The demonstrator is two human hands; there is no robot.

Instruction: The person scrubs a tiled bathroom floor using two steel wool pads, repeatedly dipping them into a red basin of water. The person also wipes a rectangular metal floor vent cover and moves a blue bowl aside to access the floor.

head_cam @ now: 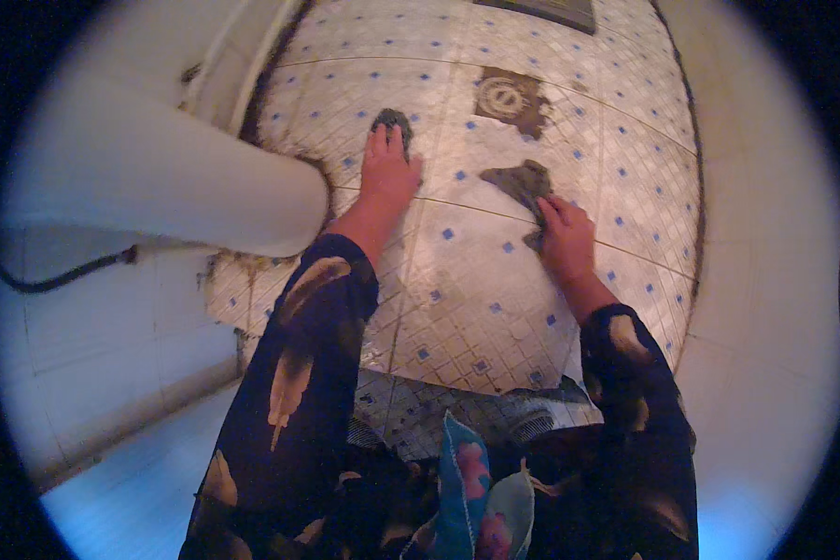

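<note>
My left hand (390, 168) presses down on a dark, crumpled scrubbing pad or cloth (392, 119) on the patterned tile floor (462, 280), to the right of a white toilet's base. Its fingers lie over the dark piece. A grey-brown rag (521, 183) is pinched in my right hand (567, 231), and its loose end spreads on the floor up and to the left of the fingers. Part of the rag is hidden under that hand. Beyond both hands, a brown patch with a round pattern (505, 98) shows in the floor.
The white toilet base (266, 203) stands close by my left forearm. A dark hose (70, 276) runs at the far left. Pale walls bound the floor on both sides, the right one (756, 245) beyond my right arm. A dark flat object (553, 12) lies at the top.
</note>
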